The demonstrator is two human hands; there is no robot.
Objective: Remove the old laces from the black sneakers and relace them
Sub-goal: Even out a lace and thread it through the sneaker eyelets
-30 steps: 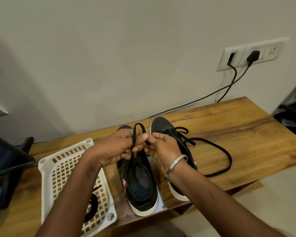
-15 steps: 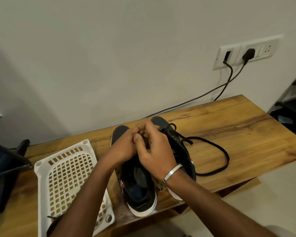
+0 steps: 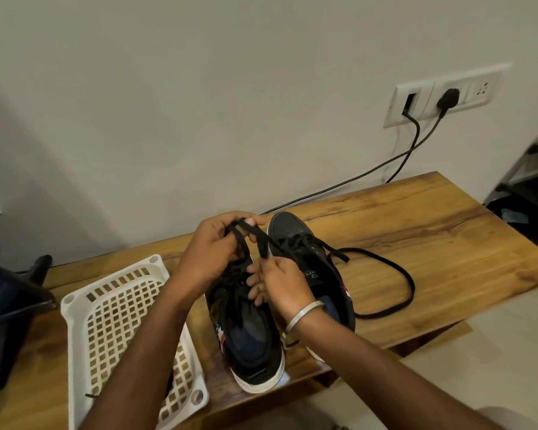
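Wooden table (image 3: pixel 432 240) bears two sneakers (image 3: pixel 249 330), one basket (image 3: pixel 121 321); both hands (image 3: pixel 212 252) pinch one lace (image 3: pixel 258 235).

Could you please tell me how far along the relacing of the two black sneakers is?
Nothing looks finished. In hand: the left hand and right hand each grip the black lace above the left sneaker. Left: the right sneaker, whose loose lace trails across the table.

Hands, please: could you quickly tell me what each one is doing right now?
Left hand: grips the black lace above the left sneaker.
Right hand: pinches the same lace lower down.
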